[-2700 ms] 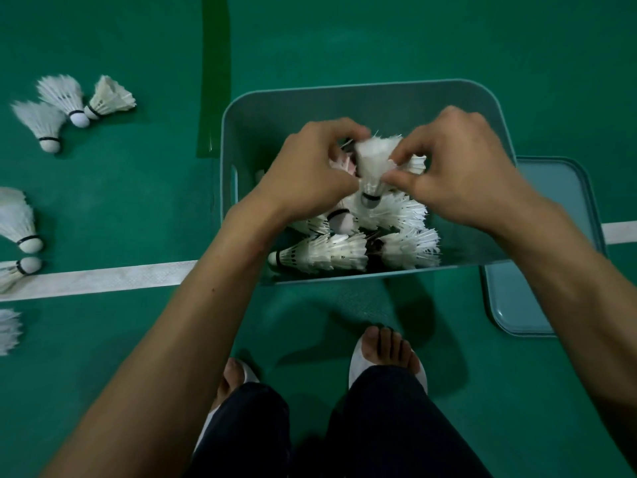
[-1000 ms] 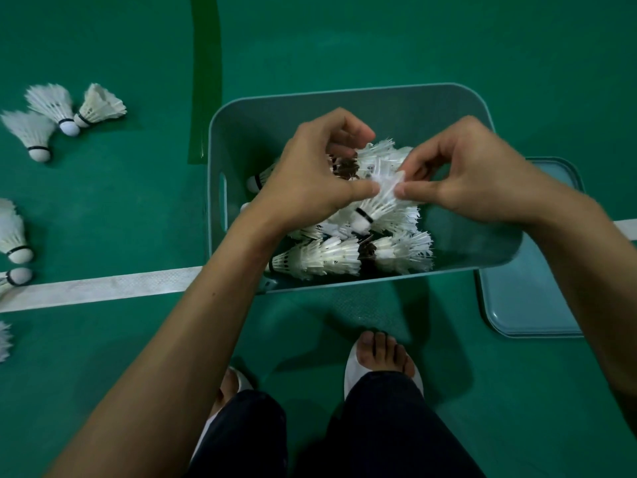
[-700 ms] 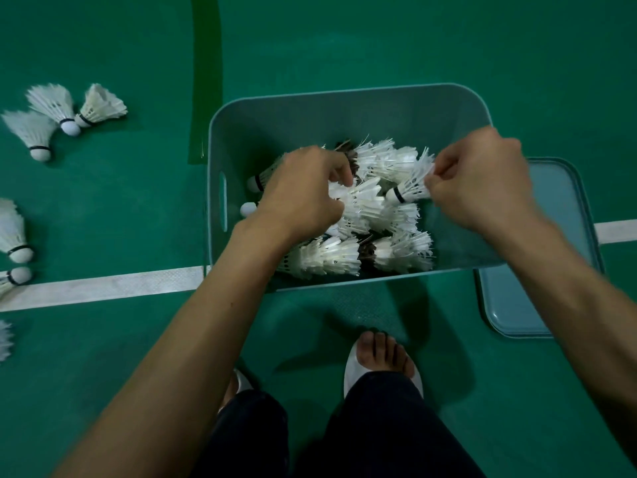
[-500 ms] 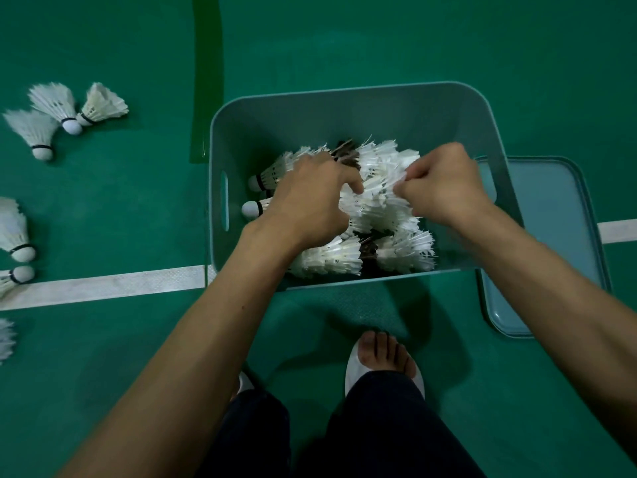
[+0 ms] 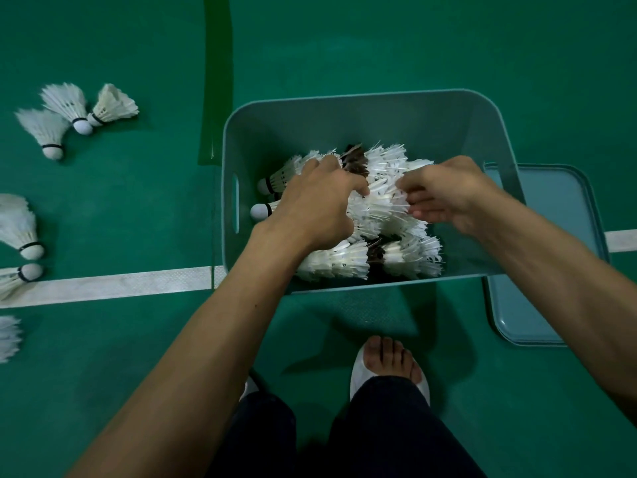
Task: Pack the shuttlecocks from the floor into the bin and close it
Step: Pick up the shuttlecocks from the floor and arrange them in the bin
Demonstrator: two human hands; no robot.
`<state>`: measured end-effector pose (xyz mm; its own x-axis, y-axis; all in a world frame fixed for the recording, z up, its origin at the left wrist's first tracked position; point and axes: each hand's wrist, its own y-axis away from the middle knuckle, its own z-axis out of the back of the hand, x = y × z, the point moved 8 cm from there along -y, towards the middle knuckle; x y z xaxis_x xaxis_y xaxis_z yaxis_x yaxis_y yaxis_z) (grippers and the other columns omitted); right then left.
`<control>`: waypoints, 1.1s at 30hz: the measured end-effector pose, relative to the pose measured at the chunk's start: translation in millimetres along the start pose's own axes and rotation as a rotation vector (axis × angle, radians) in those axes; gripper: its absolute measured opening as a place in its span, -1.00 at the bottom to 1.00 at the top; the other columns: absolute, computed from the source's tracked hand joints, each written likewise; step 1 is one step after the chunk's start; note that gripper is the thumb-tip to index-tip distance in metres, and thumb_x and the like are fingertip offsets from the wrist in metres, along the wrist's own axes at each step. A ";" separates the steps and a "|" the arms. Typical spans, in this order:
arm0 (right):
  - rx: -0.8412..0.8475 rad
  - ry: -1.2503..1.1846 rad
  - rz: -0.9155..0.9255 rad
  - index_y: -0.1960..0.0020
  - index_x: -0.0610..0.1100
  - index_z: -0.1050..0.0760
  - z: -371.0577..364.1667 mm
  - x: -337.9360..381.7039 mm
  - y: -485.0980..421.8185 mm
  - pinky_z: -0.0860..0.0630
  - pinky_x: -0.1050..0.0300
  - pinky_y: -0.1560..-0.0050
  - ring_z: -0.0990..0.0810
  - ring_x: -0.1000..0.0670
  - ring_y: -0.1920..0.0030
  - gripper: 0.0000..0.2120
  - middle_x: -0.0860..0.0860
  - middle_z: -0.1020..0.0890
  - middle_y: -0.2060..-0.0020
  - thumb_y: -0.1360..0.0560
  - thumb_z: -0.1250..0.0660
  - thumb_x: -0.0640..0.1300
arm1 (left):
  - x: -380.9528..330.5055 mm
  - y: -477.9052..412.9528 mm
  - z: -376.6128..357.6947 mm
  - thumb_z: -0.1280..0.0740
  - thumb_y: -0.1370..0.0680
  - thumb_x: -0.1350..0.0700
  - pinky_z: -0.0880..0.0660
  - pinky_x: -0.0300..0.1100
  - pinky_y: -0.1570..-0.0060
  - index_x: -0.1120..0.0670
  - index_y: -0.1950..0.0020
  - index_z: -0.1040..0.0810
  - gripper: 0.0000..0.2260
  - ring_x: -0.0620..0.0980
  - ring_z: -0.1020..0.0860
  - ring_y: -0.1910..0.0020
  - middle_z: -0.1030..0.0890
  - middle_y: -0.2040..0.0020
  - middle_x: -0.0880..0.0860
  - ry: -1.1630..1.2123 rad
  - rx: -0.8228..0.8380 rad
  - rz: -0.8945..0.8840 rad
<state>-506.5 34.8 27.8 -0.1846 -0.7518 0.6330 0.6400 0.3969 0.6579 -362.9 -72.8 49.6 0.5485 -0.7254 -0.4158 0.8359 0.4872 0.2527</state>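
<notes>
Head view. I logged the left hand and the right hand both down inside the bin, on top of the piled shuttlecocks.

The left hand lay knuckles-up on the pile with its fingers bent into the feathers. The fingertips were hidden, so I could not tell whether they gripped anything. The right hand's fingers were loosely curled and blurred, their tips against the feathers just right of the left fingertips. I could not determine a grip there either. Two cork ends showed just left of the left fingers, near the bin's slotted wall.

The bin stood uncovered. Its lid lay flat on the floor, right of the right-hand fingers and beside the bin. Three loose shuttlecocks lay well left of the left fingers, with more at the frame's left edge.
</notes>
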 end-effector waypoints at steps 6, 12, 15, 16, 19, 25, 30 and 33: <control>-0.155 0.243 0.178 0.21 -0.25 -0.68 24.0 17.1 10.3 -0.68 -0.05 -0.03 -0.75 -0.15 0.17 -0.73 -0.13 -0.74 0.29 -0.39 -0.46 -0.02 | 0.3 7.7 12.8 -0.45 -0.53 0.16 -0.41 0.03 -0.30 -0.13 -0.40 -0.55 -0.55 0.13 -0.40 -0.34 -0.46 -0.25 0.08 0.074 -0.062 -0.021; -0.271 0.392 0.649 0.26 -0.08 -0.68 0.3 116.6 75.5 -0.66 0.02 0.08 -0.68 -0.03 0.26 -0.85 0.05 -0.67 0.38 -0.39 -0.37 -0.06 | 7.3 34.4 73.7 -0.42 -0.54 0.08 -0.43 -0.09 -0.10 -0.10 -0.28 -0.62 -0.69 0.06 -0.52 -0.14 -0.47 -0.08 -0.02 0.142 -0.273 -0.074; -0.081 0.359 0.841 0.27 -0.08 -0.68 -64.2 163.0 89.8 -0.67 0.06 0.18 -0.65 0.10 0.35 -0.87 0.05 -0.68 0.38 -0.40 -0.38 -0.09 | 36.9 52.7 117.6 -0.39 -0.48 0.10 -0.46 -0.14 -0.07 -0.03 -0.17 -0.65 -0.73 0.02 -0.57 -0.03 -0.56 -0.05 0.00 0.146 -0.447 -0.039; -0.048 0.390 0.901 0.27 -0.06 -0.67 -85.7 177.0 94.1 -0.63 0.16 0.22 -0.61 0.16 0.39 -0.87 0.08 -0.66 0.39 -0.42 -0.38 -0.09 | 51.6 57.8 128.0 -0.38 -0.46 0.11 -0.46 -0.15 -0.05 -0.03 -0.13 -0.66 -0.74 0.00 -0.58 0.00 -0.59 -0.04 -0.01 0.158 -0.494 -0.005; -0.030 0.465 1.047 0.22 -0.08 -0.70 -135.6 213.8 99.6 -0.53 0.31 0.24 -0.55 0.21 0.40 -0.85 0.09 -0.64 0.37 -0.45 -0.37 -0.10 | 104.3 67.6 142.0 -0.35 -0.42 0.08 -0.47 -0.23 0.03 -0.02 -0.05 -0.66 -0.77 -0.04 -0.58 0.11 -0.63 -0.02 -0.04 0.228 -0.577 0.116; 0.224 0.651 0.988 0.19 -0.07 -0.69 -235.1 242.1 60.6 -0.35 0.49 0.40 -0.50 0.21 0.43 -0.87 0.18 -0.55 0.51 -0.46 -0.36 -0.14 | 234.5 71.9 114.1 -0.38 -0.42 0.04 -0.54 -0.15 -0.07 0.04 -0.11 -0.65 -0.72 0.03 -0.60 0.03 -0.65 -0.08 0.04 0.394 -0.548 0.420; 0.542 0.672 0.721 0.09 -0.05 -0.69 -346.3 247.7 7.6 -0.54 0.12 0.26 -0.55 -0.01 0.19 -0.78 -0.04 -0.61 0.21 -0.53 -0.27 -0.23 | 359.4 71.0 99.3 -0.45 -0.43 0.05 -0.40 0.09 -0.33 0.08 -0.41 -0.44 -0.44 0.27 -0.40 -0.32 -0.40 -0.35 0.21 0.193 -0.461 0.750; 0.556 0.675 0.687 -0.09 -0.05 -0.67 -394.1 259.5 -17.0 -0.45 0.11 0.24 -0.44 -0.02 0.23 -0.68 -0.07 -0.50 0.22 -0.54 -0.20 -0.29 | 410.4 54.9 117.6 -0.47 -0.40 0.09 -0.18 0.35 -0.48 0.01 -0.55 -0.24 -0.25 0.35 -0.11 -0.56 -0.14 -0.58 0.25 0.008 -0.420 0.904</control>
<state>-271.4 -374.5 20.2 0.6331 -0.3462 0.6923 -0.0046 0.8927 0.4506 -89.6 -401.0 -4.4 0.9741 0.0053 -0.2259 0.0290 0.9885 0.1483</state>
